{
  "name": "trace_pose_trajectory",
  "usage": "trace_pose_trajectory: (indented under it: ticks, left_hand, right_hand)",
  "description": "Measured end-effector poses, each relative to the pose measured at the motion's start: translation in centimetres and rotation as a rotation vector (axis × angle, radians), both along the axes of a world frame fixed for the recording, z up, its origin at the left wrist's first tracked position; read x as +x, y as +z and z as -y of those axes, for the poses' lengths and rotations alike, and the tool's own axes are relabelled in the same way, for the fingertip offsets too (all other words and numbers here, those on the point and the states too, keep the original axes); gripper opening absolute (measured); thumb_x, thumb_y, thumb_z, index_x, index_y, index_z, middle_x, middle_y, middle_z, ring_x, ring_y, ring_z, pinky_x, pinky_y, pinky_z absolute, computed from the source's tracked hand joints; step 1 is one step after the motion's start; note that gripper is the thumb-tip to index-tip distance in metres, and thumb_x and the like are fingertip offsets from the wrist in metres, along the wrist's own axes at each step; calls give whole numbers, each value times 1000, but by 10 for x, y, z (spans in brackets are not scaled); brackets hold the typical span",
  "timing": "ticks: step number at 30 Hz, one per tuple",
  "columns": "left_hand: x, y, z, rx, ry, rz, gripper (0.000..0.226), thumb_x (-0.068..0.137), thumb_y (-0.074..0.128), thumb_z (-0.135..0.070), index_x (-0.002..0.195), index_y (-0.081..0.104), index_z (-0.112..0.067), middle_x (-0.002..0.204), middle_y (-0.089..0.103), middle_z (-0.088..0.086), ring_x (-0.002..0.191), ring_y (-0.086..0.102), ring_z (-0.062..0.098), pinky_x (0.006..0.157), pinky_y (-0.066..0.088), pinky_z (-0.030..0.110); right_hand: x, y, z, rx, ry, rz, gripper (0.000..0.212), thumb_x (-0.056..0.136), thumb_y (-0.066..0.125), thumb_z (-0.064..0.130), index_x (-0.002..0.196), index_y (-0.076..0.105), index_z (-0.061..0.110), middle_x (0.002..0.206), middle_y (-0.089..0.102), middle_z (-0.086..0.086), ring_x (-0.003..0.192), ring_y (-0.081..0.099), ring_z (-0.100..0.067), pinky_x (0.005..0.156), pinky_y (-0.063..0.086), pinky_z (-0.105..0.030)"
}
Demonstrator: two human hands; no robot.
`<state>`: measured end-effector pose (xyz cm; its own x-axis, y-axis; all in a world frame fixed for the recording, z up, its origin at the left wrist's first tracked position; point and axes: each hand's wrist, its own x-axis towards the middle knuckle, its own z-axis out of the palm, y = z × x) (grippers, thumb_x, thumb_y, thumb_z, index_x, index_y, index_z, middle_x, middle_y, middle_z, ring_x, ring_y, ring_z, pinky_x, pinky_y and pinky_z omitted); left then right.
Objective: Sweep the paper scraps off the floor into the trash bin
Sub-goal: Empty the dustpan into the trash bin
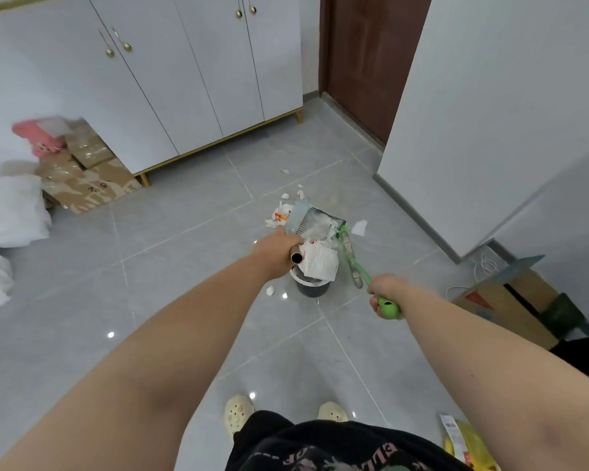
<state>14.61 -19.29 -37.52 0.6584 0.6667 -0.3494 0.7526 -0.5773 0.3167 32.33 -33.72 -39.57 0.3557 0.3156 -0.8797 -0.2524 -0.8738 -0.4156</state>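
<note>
Gripping a metal tube handle [296, 257], the left hand [278, 248] tilts a grey comb-edged plastic dustpan [308, 215] of white paper scraps [317, 230] over the round dark trash bin [312, 288] just beyond its knuckles. The right hand [383, 294] curls round a green plastic broom [352, 263]; open grey floor tiles [184, 249] spread left.

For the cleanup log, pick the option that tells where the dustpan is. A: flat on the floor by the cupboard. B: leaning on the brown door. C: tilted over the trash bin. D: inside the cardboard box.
C: the left hand grips the dustpan by its handle, tipped above the trash bin, while the right hand holds the green broom.
</note>
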Motion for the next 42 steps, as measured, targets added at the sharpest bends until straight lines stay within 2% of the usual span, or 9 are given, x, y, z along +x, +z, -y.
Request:
trace_pose_trajectory:
  ticks: [2,4,9,16,20,24,32,36,42]
  left_hand:
    - [0,8,2,-56,-20,-31,40,97,46,-10,137,49,-16,130,53,12,118,51,28,96,38,31]
    - [-2,15,7,-239,86,15,44,92,46,5,131,56,-12,114,60,13,102,58,28,85,46,28]
    - [5,20,24,-1016,943,485,13,93,48,1,105,52,-1,81,51,12,69,58,26,59,57,33]
    - [31,8,33,-955,1178,575,22,93,38,8,74,42,-4,67,39,7,26,39,9,33,34,11]
    - [31,11,25,-990,1235,666,24,94,29,8,76,38,-6,68,33,4,40,36,8,27,28,9]
    - [29,14,20,-1026,1232,715,25,92,25,8,78,38,-7,65,30,3,22,31,7,28,26,8]
    - [23,18,14,-993,1238,747,28,89,22,10,78,40,-9,68,30,3,41,31,10,30,28,7]
    - [21,17,12,-989,1240,765,30,89,21,10,87,45,-8,69,29,3,50,28,11,30,29,8]
    - [20,12,11,-967,1269,788,38,88,18,10,102,46,-13,68,27,3,49,26,12,31,27,7]
  right_hand:
    - [6,3,1,-12,65,59,23,97,35,3,75,38,8,64,40,-9,36,42,-14,33,37,-10]
    - [13,8,1,-19,122,116,24,97,34,1,74,37,7,66,40,-10,47,39,-15,34,36,-11]
    - [29,19,5,-42,291,227,26,96,34,-2,71,36,4,66,41,-12,52,38,-19,53,31,-28]
    - [43,33,17,-158,497,418,29,94,34,2,66,41,3,53,49,-10,48,45,-20,46,35,-26]
    - [43,41,18,-191,673,491,12,95,34,5,104,41,2,44,50,-13,44,43,-20,38,32,-20]
    - [40,45,17,-188,728,550,8,94,36,2,99,41,-1,68,45,-13,49,45,-21,40,34,-26]
    - [43,66,19,-198,868,643,14,93,38,5,104,46,3,71,44,-9,53,47,-20,45,39,-27]
    - [43,70,18,-198,911,705,28,93,41,8,119,50,2,70,40,-5,56,43,-17,66,43,-28]
    - [38,65,19,-182,941,783,32,91,42,9,121,51,5,73,41,-2,80,53,-24,70,48,-29]
